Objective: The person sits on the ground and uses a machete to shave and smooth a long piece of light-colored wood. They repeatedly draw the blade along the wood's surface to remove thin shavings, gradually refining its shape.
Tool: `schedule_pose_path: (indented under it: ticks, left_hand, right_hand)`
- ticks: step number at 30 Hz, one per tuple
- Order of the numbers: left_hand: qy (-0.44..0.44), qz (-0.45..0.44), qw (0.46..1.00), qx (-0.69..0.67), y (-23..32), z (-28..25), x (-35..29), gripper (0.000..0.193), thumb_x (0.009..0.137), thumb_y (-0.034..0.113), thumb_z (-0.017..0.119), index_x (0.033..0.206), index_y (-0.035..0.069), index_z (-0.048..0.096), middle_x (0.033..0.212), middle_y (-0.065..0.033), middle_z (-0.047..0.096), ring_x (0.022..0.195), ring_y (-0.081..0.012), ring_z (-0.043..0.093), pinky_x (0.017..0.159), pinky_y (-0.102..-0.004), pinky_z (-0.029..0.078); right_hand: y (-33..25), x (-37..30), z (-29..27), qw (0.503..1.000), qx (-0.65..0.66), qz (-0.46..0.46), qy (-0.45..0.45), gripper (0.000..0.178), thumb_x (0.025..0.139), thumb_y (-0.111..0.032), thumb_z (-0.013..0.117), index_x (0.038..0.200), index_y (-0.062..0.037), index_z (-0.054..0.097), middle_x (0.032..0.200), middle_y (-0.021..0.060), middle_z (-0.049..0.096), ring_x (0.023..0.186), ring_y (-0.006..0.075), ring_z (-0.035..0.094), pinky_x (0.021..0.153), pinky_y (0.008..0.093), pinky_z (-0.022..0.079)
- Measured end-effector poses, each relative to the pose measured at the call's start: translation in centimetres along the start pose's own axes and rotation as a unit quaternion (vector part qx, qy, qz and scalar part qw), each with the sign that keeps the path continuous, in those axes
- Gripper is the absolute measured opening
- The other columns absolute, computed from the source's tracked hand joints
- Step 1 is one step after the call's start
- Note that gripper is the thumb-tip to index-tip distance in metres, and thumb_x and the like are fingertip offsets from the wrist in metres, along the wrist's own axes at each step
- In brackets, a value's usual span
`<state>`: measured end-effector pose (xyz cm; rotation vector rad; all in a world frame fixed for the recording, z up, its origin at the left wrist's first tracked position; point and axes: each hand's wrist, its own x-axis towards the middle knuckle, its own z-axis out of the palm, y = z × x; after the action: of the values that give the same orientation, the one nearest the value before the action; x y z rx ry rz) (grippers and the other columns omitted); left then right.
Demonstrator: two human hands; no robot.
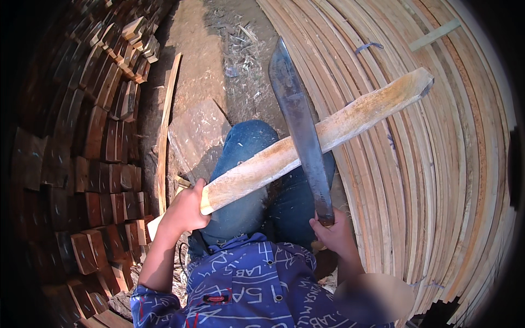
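My left hand [188,209] is closed round the near left end of a rough wooden stick [257,170], pale with brown patches. The stick slants up to the right over my knees, and its far end reaches above the stacked boards. In my right hand [334,232] is a machete [298,104], gripped by its handle. Its broad dark blade points up and away from me and crosses over the middle of the stick. Whether the blade touches the stick I cannot tell.
On the right lies a large stack of long boards [394,180], with a short pale strip [436,34] across it. Piled timber blocks [98,202] rise on the left. A thin lath [168,131] and a flat board [199,131] lie on the ground ahead, near scattered shavings [246,71].
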<state>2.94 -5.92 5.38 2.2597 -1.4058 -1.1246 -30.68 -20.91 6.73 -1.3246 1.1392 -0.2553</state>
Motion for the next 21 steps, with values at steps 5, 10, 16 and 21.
schedule_pose_path:
  ticks: [5, 10, 16, 21]
  left_hand:
    - [0.005, 0.001, 1.0, -0.024, 0.3, 0.2, 0.1, 0.058, 0.06, 0.004, 0.069, 0.112, -0.007, 0.046, 0.082, -0.0331, 0.062, 0.087, -0.0514, 0.062, 0.077, -0.0475, 0.051]
    - [0.007, 0.005, 1.0, -0.023, -0.1, 0.9, -0.1, 0.065, 0.059, 0.006, 0.068, 0.119, -0.006, 0.045, 0.082, -0.0331, 0.063, 0.086, -0.0505, 0.063, 0.078, -0.0487, 0.052]
    - [0.01, 0.02, 1.0, 0.004, -0.5, 0.1, 0.2, 0.06, 0.059, 0.006, 0.068, 0.113, -0.007, 0.046, 0.077, -0.0336, 0.061, 0.083, -0.0507, 0.063, 0.075, -0.0496, 0.052]
    - [0.03, 0.017, 0.999, -0.027, -0.3, 1.3, -0.2, 0.061, 0.058, 0.006, 0.068, 0.114, -0.007, 0.046, 0.078, -0.0336, 0.062, 0.083, -0.0513, 0.063, 0.075, -0.0493, 0.052]
  right_hand:
    - [-2.0, -0.2, -0.3, 0.998, 0.065, 0.01, 0.005, 0.014, 0.088, 0.001, 0.066, 0.085, -0.006, 0.054, 0.061, -0.0001, 0.054, 0.046, 0.0075, 0.051, 0.041, 0.0247, 0.039]
    - [-2.0, 0.8, 0.0, 0.99, 0.137, 0.005, 0.04, 0.014, 0.088, 0.001, 0.066, 0.086, -0.0057, 0.054, 0.062, -0.0002, 0.054, 0.046, 0.0077, 0.051, 0.041, 0.0243, 0.039]
    - [-0.8, 0.0, 0.0, 0.999, 0.027, 0.019, -0.018, 0.014, 0.089, 0.001, 0.065, 0.09, -0.0043, 0.053, 0.062, 0.0002, 0.053, 0.046, 0.0072, 0.051, 0.042, 0.0248, 0.04]
    - [-2.8, 0.6, -0.3, 0.98, 0.195, -0.004, 0.027, 0.015, 0.088, 0.003, 0.065, 0.09, -0.0041, 0.051, 0.061, 0.0001, 0.052, 0.046, 0.007, 0.051, 0.042, 0.0242, 0.04]
